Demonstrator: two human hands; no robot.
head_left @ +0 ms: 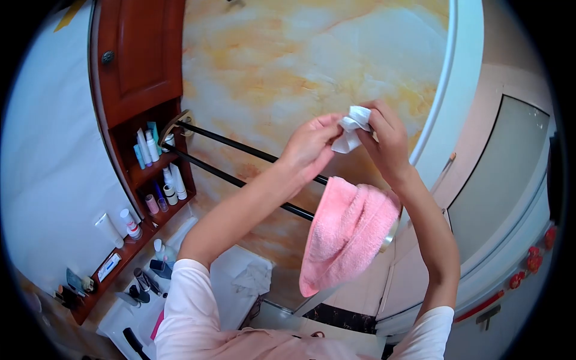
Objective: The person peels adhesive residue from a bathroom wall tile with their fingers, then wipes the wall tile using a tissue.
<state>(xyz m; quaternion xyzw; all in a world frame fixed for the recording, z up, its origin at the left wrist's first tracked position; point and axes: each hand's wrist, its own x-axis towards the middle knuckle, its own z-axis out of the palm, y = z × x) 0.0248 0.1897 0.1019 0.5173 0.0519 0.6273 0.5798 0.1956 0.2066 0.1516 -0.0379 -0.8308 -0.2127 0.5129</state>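
A crumpled white tissue (347, 141) is held up in front of the marbled wall, pinched between both hands. My left hand (309, 147) grips its left side with thumb and fingers pressed together. On the other side, the fingers of my right hand (387, 141) are closed on its upper right part. Below the hands, a pink towel (351, 234) hangs over the black double towel bar (231, 144), touching neither hand.
To the left, a red-brown wooden cabinet (141, 54) has open shelves with several tubes and bottles. Underneath, more toiletries and a wadded white cloth (253, 278) lie on a white sink counter (225, 273). At right stands a door with a frosted panel (501, 174).
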